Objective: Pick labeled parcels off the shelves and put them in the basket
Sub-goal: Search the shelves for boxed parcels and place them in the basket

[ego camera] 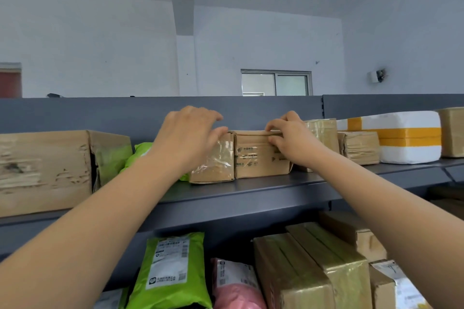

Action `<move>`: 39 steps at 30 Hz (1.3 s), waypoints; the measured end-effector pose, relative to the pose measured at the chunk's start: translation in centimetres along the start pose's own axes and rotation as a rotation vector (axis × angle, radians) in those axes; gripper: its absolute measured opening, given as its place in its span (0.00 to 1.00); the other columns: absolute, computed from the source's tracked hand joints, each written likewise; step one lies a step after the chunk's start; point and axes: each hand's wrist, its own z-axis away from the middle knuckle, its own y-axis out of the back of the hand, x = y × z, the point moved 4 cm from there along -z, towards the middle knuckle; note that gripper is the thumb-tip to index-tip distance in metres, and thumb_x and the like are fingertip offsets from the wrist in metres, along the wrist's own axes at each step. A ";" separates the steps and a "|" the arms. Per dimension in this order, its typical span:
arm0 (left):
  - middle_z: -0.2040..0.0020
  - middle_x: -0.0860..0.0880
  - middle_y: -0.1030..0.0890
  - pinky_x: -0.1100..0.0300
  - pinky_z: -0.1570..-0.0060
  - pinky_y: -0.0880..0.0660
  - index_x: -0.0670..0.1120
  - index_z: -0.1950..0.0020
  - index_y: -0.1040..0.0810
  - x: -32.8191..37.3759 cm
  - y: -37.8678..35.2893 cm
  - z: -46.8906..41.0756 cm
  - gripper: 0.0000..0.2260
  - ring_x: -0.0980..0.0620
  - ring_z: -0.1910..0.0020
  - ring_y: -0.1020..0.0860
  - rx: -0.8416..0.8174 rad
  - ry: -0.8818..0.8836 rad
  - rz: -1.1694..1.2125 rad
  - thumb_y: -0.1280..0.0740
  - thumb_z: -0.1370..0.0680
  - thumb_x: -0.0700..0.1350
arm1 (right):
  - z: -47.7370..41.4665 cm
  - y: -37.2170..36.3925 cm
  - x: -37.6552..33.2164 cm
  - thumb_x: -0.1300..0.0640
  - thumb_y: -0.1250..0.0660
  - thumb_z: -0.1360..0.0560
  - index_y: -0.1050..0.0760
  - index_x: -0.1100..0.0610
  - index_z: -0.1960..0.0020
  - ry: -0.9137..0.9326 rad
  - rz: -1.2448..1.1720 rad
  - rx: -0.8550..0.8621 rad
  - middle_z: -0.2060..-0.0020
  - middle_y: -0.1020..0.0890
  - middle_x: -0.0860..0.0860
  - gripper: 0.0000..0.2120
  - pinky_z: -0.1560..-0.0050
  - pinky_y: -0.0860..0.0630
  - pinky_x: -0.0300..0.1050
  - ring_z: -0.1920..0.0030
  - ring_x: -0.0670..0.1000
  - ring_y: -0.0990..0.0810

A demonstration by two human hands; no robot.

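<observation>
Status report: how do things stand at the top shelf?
Left hand over taped box, thumb touching. Right hand pinches printed box top edge. Green bag close at left.

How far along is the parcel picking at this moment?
Done: cannot be judged; no basket is in view. In hand: the right hand pinches the top edge of the printed box on the upper shelf; the left hand arches over the taped box beside it, thumb touching, grip unclear. Left: lifting it out, and many parcels remain, such as the foam box and the green mailer below.
</observation>
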 end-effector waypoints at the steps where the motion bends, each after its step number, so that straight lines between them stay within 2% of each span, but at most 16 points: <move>1: 0.37 0.52 0.23 0.51 0.40 0.35 0.52 0.34 0.27 1.1 -0.2 -0.4 0.19 0.49 0.36 0.29 -0.009 -0.030 -0.017 0.45 0.20 0.58 | 0.1 0.2 0.1 0.56 0.39 0.21 0.26 0.54 0.39 -0.007 -0.032 0.003 0.44 0.33 0.54 0.11 0.45 0.33 0.42 0.45 0.54 0.30; 4: 0.43 0.51 0.21 0.52 0.45 0.35 0.51 0.43 0.23 3.1 -1.4 -1.4 0.21 0.49 0.41 0.28 -0.082 -0.046 -0.108 0.47 0.21 0.63 | 0.8 0.5 0.4 0.55 0.40 0.21 0.28 0.53 0.39 -0.010 -0.067 0.006 0.44 0.31 0.53 0.11 0.50 0.34 0.40 0.50 0.51 0.29; 6: 0.49 0.50 0.21 0.53 0.49 0.36 0.50 0.52 0.23 3.2 -2.2 -1.9 0.24 0.48 0.46 0.27 -0.138 0.011 -0.168 0.49 0.22 0.66 | 1.2 0.5 0.6 0.54 0.40 0.21 0.29 0.52 0.38 -0.005 -0.075 0.002 0.44 0.29 0.53 0.12 0.48 0.34 0.41 0.47 0.53 0.28; 7: 0.50 0.50 0.21 0.52 0.50 0.36 0.49 0.53 0.23 3.0 -2.6 -2.0 0.25 0.48 0.46 0.28 -0.177 0.046 -0.187 0.50 0.23 0.67 | 1.5 0.5 0.6 0.54 0.40 0.21 0.29 0.52 0.38 -0.005 -0.074 0.001 0.43 0.29 0.53 0.12 0.47 0.33 0.42 0.45 0.53 0.28; 9: 0.47 0.49 0.23 0.51 0.48 0.36 0.49 0.52 0.24 2.8 -3.2 -2.2 0.27 0.47 0.44 0.28 -0.241 0.100 -0.197 0.50 0.24 0.69 | 1.8 0.5 0.8 0.54 0.40 0.21 0.30 0.52 0.37 0.000 -0.078 0.005 0.42 0.29 0.53 0.13 0.47 0.33 0.42 0.45 0.52 0.29; 13: 0.40 0.49 0.28 0.42 0.38 0.39 0.54 0.40 0.25 2.9 -3.5 -2.7 0.31 0.46 0.37 0.33 -0.334 0.113 -0.229 0.51 0.28 0.73 | 2.0 0.8 1.0 0.54 0.39 0.21 0.30 0.52 0.37 0.016 -0.131 0.017 0.40 0.31 0.53 0.13 0.47 0.35 0.39 0.48 0.48 0.32; 15: 0.38 0.49 0.30 0.39 0.36 0.41 0.54 0.39 0.24 3.0 -3.6 -3.0 0.31 0.46 0.35 0.35 -0.351 0.146 -0.171 0.48 0.28 0.73 | 2.1 0.9 1.2 0.53 0.37 0.22 0.31 0.51 0.36 0.001 -0.175 0.022 0.39 0.32 0.53 0.14 0.47 0.35 0.38 0.48 0.48 0.32; 19: 0.41 0.50 0.29 0.42 0.36 0.39 0.49 0.47 0.21 3.6 -3.5 -2.9 0.27 0.47 0.36 0.36 -0.238 0.183 -0.003 0.43 0.27 0.69 | 2.8 1.1 1.9 0.53 0.29 0.27 0.37 0.53 0.28 -0.072 -0.317 0.086 0.33 0.32 0.52 0.31 0.38 0.33 0.43 0.36 0.52 0.31; 22: 0.40 0.50 0.28 0.49 0.39 0.38 0.48 0.43 0.21 4.0 -2.7 -2.6 0.25 0.48 0.37 0.35 -0.096 0.167 0.106 0.40 0.26 0.67 | 3.3 1.8 2.5 0.56 0.27 0.30 0.39 0.55 0.26 -0.137 -0.389 0.169 0.32 0.30 0.51 0.36 0.36 0.33 0.45 0.34 0.51 0.30; 26: 0.41 0.48 0.24 0.59 0.44 0.37 0.43 0.41 0.22 4.9 -0.8 -1.3 0.25 0.48 0.39 0.33 0.096 0.123 0.296 0.36 0.26 0.63 | 4.4 3.0 2.8 0.57 0.25 0.31 0.37 0.53 0.27 -0.148 -0.485 0.296 0.37 0.25 0.50 0.36 0.38 0.28 0.45 0.45 0.47 0.25; 30: 0.43 0.52 0.22 0.58 0.43 0.29 0.49 0.38 0.25 5.6 -0.2 0.5 0.25 0.53 0.43 0.26 0.131 0.157 0.549 0.35 0.28 0.64 | 6.6 4.1 2.8 0.60 0.23 0.34 0.30 0.52 0.32 -0.127 -0.643 0.362 0.41 0.22 0.48 0.33 0.40 0.24 0.50 0.43 0.46 0.23; 32: 0.41 0.56 0.23 0.59 0.42 0.27 0.50 0.35 0.28 5.8 -0.2 1.5 0.25 0.58 0.44 0.24 0.124 0.209 0.706 0.31 0.28 0.60 | 8.0 4.2 2.4 0.63 0.24 0.33 0.28 0.50 0.38 -0.101 -0.639 0.362 0.45 0.22 0.46 0.27 0.45 0.21 0.45 0.46 0.44 0.22; 35: 0.42 0.62 0.27 0.76 0.49 0.32 0.52 0.33 0.33 6.6 -0.2 2.8 0.27 0.66 0.47 0.27 0.117 0.197 0.786 0.28 0.28 0.53 | 9.7 4.0 2.0 0.67 0.27 0.31 0.29 0.51 0.43 -0.049 -0.621 0.376 0.45 0.23 0.46 0.21 0.56 0.23 0.28 0.47 0.42 0.24; 36: 0.42 0.62 0.28 0.79 0.51 0.34 0.52 0.32 0.33 6.8 -0.1 3.2 0.27 0.68 0.47 0.28 0.125 0.184 0.802 0.27 0.29 0.52 | 10.0 4.0 2.0 0.68 0.28 0.30 0.29 0.52 0.44 -0.037 -0.633 0.387 0.45 0.24 0.46 0.21 0.58 0.25 0.25 0.47 0.42 0.24; 39: 0.37 0.56 0.27 0.74 0.46 0.34 0.53 0.32 0.33 7.2 -0.2 4.1 0.29 0.62 0.42 0.27 0.152 0.169 0.833 0.26 0.29 0.51 | 10.7 4.2 2.0 0.69 0.30 0.29 0.30 0.52 0.45 -0.022 -0.656 0.392 0.43 0.24 0.47 0.20 0.56 0.24 0.26 0.43 0.44 0.24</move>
